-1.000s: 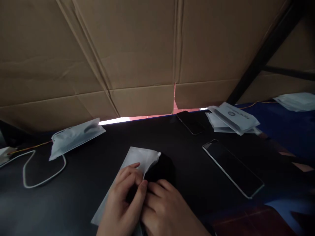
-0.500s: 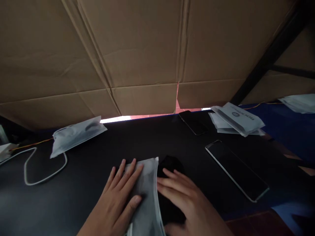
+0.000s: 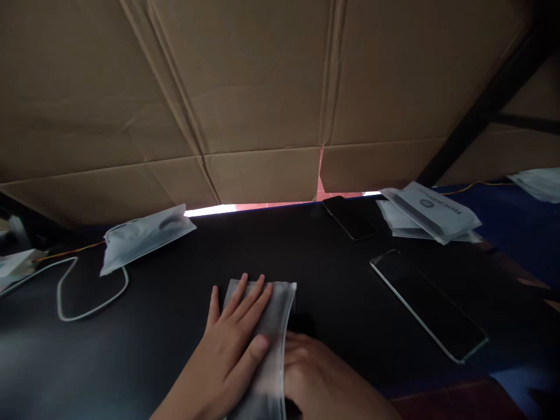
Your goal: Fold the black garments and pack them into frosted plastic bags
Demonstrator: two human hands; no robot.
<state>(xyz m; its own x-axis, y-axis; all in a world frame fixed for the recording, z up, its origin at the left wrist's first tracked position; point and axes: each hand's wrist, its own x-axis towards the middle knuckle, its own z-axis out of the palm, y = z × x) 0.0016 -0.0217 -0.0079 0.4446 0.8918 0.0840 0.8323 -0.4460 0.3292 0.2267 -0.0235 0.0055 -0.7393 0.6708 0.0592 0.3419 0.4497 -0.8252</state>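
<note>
A frosted zip bag (image 3: pixel 273 350) lies on the black tabletop in front of me, its zip edge towards the right. My left hand (image 3: pixel 236 344) rests flat on the bag with its fingers spread. At the zip edge, my right hand (image 3: pixel 315 373) is curled with its knuckles up, closed over a black item (image 3: pixel 303 322). Only small dark parts of that item show around the hand, and its kind cannot be made out. The fingertips of the right hand are hidden at the bag's edge.
Two phone-like dark slabs, a smaller one (image 3: pixel 350 219) and a larger one (image 3: pixel 431 306), lie to the right. Behind them sits a pile of printed pouches (image 3: pixel 441 213). A filled pouch (image 3: pixel 146 236) and white cable (image 3: pixel 61 300) are left. Cardboard (image 3: pixel 262 87) stands behind.
My right hand has gone from stretched fingers over the black item to a curled grip at the bag's zip edge. My left hand still presses the bag. The view has shifted slightly.
</note>
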